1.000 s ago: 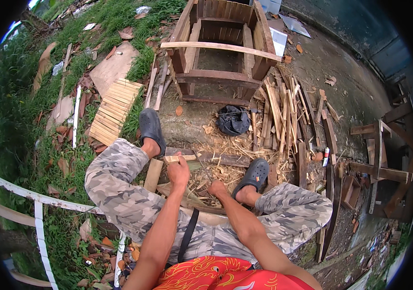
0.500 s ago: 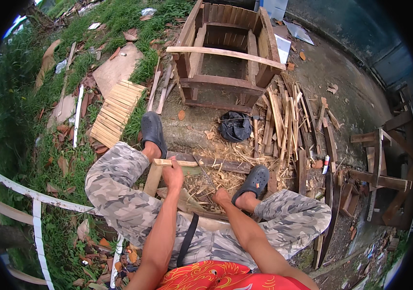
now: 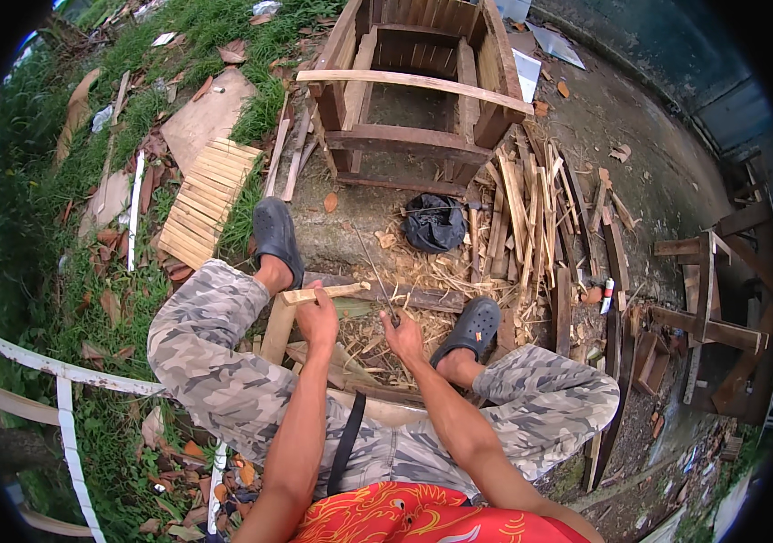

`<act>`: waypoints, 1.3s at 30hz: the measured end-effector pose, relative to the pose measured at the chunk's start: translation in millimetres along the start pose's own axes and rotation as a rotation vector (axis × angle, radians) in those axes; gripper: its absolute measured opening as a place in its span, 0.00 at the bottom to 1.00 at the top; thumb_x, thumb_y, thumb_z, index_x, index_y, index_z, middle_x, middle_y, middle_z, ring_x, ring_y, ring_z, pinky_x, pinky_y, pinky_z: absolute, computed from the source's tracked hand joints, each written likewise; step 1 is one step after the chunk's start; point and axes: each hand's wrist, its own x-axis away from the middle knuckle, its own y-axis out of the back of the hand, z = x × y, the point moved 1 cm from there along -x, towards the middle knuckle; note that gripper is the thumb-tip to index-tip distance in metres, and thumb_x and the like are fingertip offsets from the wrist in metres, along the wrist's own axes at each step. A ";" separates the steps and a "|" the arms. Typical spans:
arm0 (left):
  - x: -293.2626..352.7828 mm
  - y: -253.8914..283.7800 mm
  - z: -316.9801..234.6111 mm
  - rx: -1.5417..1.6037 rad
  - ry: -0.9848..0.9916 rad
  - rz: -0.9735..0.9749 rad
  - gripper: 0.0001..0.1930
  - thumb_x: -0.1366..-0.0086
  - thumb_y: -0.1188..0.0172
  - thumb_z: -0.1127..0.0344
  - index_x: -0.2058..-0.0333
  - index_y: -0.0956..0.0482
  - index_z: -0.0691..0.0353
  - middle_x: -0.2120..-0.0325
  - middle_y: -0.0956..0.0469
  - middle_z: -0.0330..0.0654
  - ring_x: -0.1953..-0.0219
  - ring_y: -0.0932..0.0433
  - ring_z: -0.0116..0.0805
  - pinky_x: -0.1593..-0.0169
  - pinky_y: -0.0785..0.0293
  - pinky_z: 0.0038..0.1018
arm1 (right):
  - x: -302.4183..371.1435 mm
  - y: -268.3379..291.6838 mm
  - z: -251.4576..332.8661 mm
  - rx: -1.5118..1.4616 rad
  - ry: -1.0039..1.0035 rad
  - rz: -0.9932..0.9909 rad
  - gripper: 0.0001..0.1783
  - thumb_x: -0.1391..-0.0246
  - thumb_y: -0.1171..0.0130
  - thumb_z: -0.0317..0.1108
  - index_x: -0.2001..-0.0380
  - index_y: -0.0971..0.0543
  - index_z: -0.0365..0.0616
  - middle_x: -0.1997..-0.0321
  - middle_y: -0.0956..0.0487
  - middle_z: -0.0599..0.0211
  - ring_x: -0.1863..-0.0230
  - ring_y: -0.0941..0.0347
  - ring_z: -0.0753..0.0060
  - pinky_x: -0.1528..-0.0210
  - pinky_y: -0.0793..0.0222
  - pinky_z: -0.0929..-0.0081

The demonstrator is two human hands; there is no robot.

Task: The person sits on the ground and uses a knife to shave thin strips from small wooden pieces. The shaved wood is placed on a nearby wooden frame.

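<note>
Green grass scattered with dry brown leaves covers the ground on your left, where a panel of pale yellow wooden slats lies beside your dark grey rubber clog on the left foot. To the right of that foot, your left hand is closed around a short, pale, squared wooden stick. It lies crosswise in front of you, its long axis running nearly left to right, with the left end showing past the hand and the longer part reaching out to the right.

Just beyond that right end, a long, thin, dark-handled blade slants away from you and to the left, crossing the stick's line steeply; whether the two touch, you cannot tell from here. Your right hand is wrapped round the handle, lower and to the right of the stick, so your left hand is the nearer one, being on it already.

The stick looks light tan and fairly straight, its right tip slightly uneven. Curled wood shavings lie below it. Farther right come your other dark grey clog and a heap of split wooden strips.
</note>
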 end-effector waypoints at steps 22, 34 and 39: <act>16.3 5.0 -18.0 -0.148 -0.183 0.008 0.16 0.30 0.50 0.63 0.53 0.19 0.65 0.59 0.17 0.53 0.54 0.20 0.54 0.50 0.26 0.42 | -12.8 -36.3 -15.0 0.328 -0.104 0.255 0.23 0.49 0.41 0.44 0.61 0.18 0.31 0.60 0.19 0.36 0.54 0.21 0.41 0.51 0.26 0.53; 3.2 8.6 -10.7 0.038 -0.017 -0.014 0.16 0.30 0.51 0.63 0.53 0.20 0.67 0.56 0.18 0.53 0.52 0.20 0.51 0.48 0.27 0.40 | -25.3 -2.2 1.9 0.123 -0.099 0.293 0.27 0.48 0.37 0.51 0.71 0.19 0.31 0.82 0.22 0.49 0.80 0.22 0.52 0.72 0.27 0.58; 2.7 6.6 -12.5 -0.002 -0.027 0.008 0.15 0.30 0.50 0.64 0.54 0.19 0.66 0.57 0.17 0.52 0.52 0.20 0.50 0.48 0.27 0.39 | -15.4 -1.1 19.5 -0.034 0.100 -0.018 0.28 0.46 0.37 0.55 0.69 0.19 0.34 0.78 0.22 0.46 0.72 0.21 0.44 0.65 0.28 0.54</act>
